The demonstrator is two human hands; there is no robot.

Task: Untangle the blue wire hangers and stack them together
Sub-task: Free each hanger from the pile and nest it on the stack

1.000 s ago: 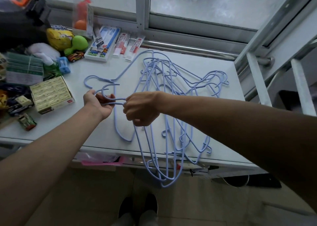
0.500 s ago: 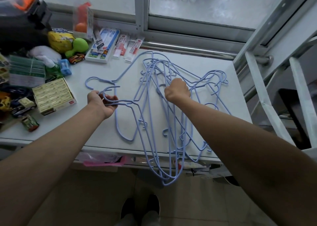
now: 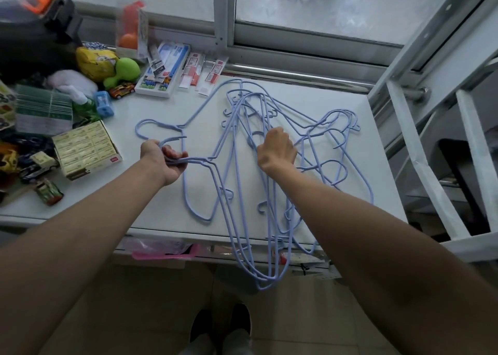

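Note:
Several blue wire hangers lie tangled [image 3: 242, 182] on the white table [image 3: 310, 106], some hanging over its front edge. My left hand [image 3: 164, 160] grips the hooks of the hangers at the left, one hook [image 3: 147, 124] sticking out behind it. My right hand [image 3: 276, 147] is closed over wires in the middle of the tangle; its fingers are hidden from me. More hooks bunch together at the right [image 3: 342, 122].
Toys, a yellow-green box [image 3: 86, 149], stationery packs [image 3: 164, 71] and a blue sharpener [image 3: 103, 108] crowd the table's left side. A window frame runs along the back. A white metal frame [image 3: 404, 117] stands at the right. My shoes [image 3: 221, 325] are on the floor below.
My right hand left the hooks by my left hand and moved right and back into the middle of the tangle. My left hand stayed holding the hooks.

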